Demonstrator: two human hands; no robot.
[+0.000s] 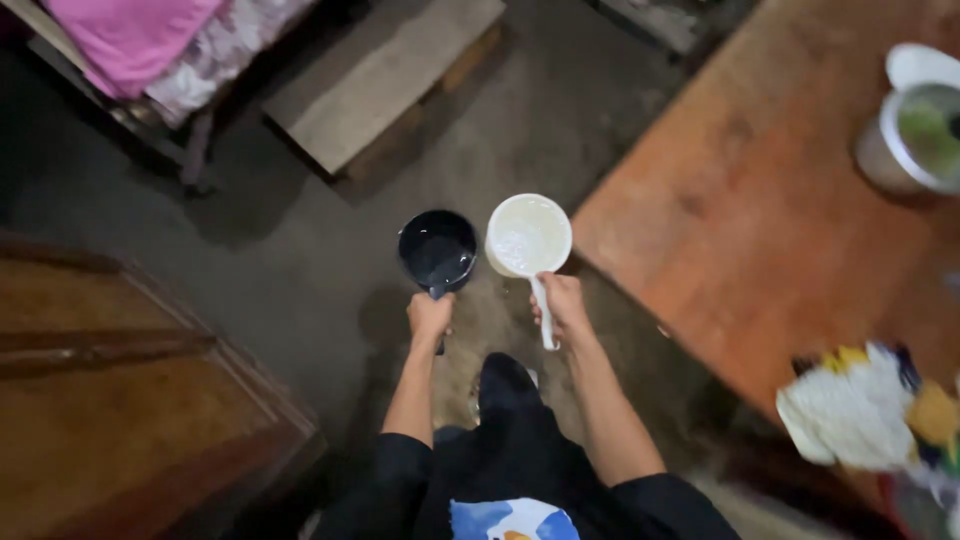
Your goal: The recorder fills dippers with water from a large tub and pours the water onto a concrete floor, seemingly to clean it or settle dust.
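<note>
A wooden table point(760, 200) is filling the frame from one to four o'clock. A metal pot point(905, 140) is sitting at its two o'clock edge, a white lid point(920, 65) just beside it. Crumpled cloths point(865, 410) are lying at four o'clock. A pink blanket point(130, 35) is draping at eleven o'clock, near a wooden bench point(385, 80) at twelve.

our left hand point(430, 314) grips a dark pan point(438, 249), our right hand point(562, 303) a white dipper point(528, 236), beside a wooden table point(740, 220).
</note>
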